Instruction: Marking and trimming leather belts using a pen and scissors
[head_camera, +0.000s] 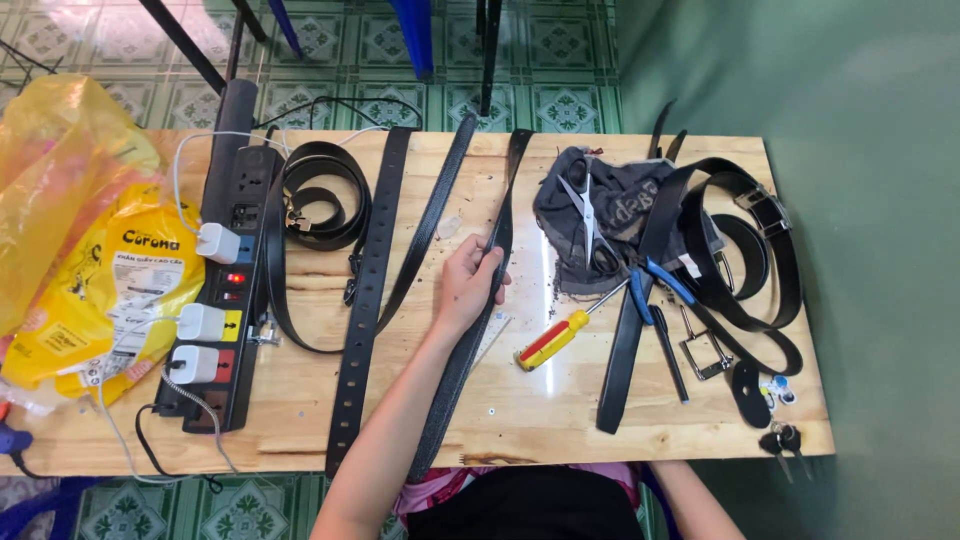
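Observation:
My left hand (465, 287) rests in the middle of a wooden table (300, 400), its fingers curled around the edge of a long black belt (505, 190). That belt runs from the table's far edge down to the near edge. Two more black belts lie flat to its left: a wide one with punched holes (362, 330) and a thinner one (430, 215). A screwdriver with a red and yellow handle (548, 341) lies just to the right of my hand. Only my right forearm (690, 500) shows at the bottom edge; its hand is out of sight.
A black power strip (225, 300) with white chargers and a coiled belt (320, 195) lie left, beside yellow plastic bags (80, 250). On the right are scissors (588, 222) on a dark cloth (620, 200), blue-handled pliers (655, 280), looped belts (760, 270), a metal buckle (705, 352) and keys (780, 440).

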